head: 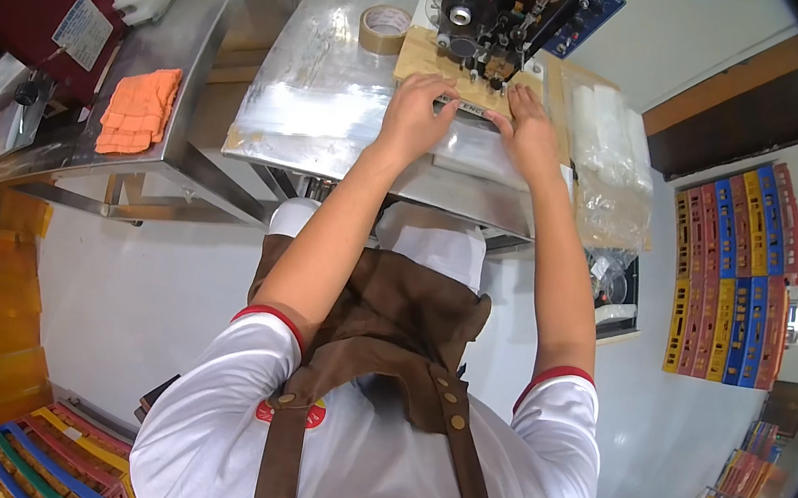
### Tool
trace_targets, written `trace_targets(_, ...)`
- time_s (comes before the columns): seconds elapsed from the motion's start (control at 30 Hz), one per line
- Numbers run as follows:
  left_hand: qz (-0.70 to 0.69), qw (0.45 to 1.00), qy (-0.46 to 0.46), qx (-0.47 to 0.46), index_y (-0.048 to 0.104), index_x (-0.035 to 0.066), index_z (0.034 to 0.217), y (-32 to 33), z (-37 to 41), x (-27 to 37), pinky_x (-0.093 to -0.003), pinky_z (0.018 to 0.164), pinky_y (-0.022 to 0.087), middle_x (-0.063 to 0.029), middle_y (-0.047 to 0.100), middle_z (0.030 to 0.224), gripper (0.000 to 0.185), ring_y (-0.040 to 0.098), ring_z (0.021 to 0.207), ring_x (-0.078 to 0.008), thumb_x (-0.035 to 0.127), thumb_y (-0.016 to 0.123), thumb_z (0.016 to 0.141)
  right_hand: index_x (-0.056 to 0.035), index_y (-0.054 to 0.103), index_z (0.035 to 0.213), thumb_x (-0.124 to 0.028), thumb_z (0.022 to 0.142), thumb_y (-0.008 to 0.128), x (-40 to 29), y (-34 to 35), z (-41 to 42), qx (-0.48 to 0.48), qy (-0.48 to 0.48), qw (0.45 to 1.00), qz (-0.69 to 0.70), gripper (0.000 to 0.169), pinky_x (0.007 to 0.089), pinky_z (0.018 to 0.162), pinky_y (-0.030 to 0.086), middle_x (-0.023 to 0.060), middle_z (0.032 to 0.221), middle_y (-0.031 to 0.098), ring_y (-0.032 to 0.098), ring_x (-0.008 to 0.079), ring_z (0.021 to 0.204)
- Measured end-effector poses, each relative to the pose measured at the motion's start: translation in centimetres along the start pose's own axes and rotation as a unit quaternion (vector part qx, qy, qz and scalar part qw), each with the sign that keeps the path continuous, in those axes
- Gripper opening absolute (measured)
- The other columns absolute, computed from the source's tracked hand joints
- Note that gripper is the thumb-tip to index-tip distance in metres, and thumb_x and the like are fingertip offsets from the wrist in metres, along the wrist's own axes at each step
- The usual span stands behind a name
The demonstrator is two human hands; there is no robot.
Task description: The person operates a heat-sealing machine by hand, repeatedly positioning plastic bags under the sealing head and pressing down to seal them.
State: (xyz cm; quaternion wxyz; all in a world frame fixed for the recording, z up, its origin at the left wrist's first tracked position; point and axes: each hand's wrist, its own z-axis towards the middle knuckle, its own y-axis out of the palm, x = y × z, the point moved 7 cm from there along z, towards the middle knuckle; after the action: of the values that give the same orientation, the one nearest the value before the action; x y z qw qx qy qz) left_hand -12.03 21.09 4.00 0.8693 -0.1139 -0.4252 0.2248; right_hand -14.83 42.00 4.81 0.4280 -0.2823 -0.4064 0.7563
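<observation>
A coding or printing machine (497,20) with black reels and a blue control panel stands on a wooden board (424,56) at the top of the view. My left hand (421,112) rests at the board's near left edge, thumb and fingers apart. On the board's right side lies my right hand (524,129), its thumb at the near edge. Between the two hands a strip with printed letters runs along that edge. Clear plastic film or bags (484,150) lie just below it on the metal table (308,131). Whether my fingertips hold any film is hard to tell.
A roll of brown tape (385,29) sits left of the machine. Plastic bags (606,140) lie to the right. An orange cloth (139,110) is on the steel table (208,35) at the left. Stacked coloured crates (736,271) stand farther right.
</observation>
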Motion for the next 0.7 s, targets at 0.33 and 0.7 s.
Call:
trace_targets(0.33, 0.079, 0.996, 0.016, 0.036, 0.079, 0.005, 0.101, 0.4, 0.6, 2.6, -0.0451, 0.102, 0.051, -0.0149, 0.076, 0.115, 0.016, 0.066, 0.113, -0.0371, 0.01, 0.078, 0.086, 0.0051, 0.069, 0.13, -0.04, 0.094, 0.077, -0.3, -0.6, 0.0, -0.001, 0.022, 1.0, 0.015, 0.058, 0.0449, 0.111, 0.05, 0.025, 0.14, 0.066, 0.058, 0.0389, 0.137)
trace_targets(0.7, 0.048, 0.989, 0.057, 0.129, 0.065, 0.003, 0.1, -13.0, -5.4, 1.1, -0.0545, 0.116, 0.043, -0.0175, 0.073, 0.112, 0.017, 0.07, 0.109, -0.0371, 0.005, 0.077, 0.088, -0.003, 0.069, 0.131, -0.024, 0.091, 0.079, -10.6, -6.4, -5.2, 0.047, -0.057, 0.997, 0.038, 0.047, 0.0382, 0.09, 0.061, 0.0144, 0.144, 0.065, 0.064, 0.0315, 0.127)
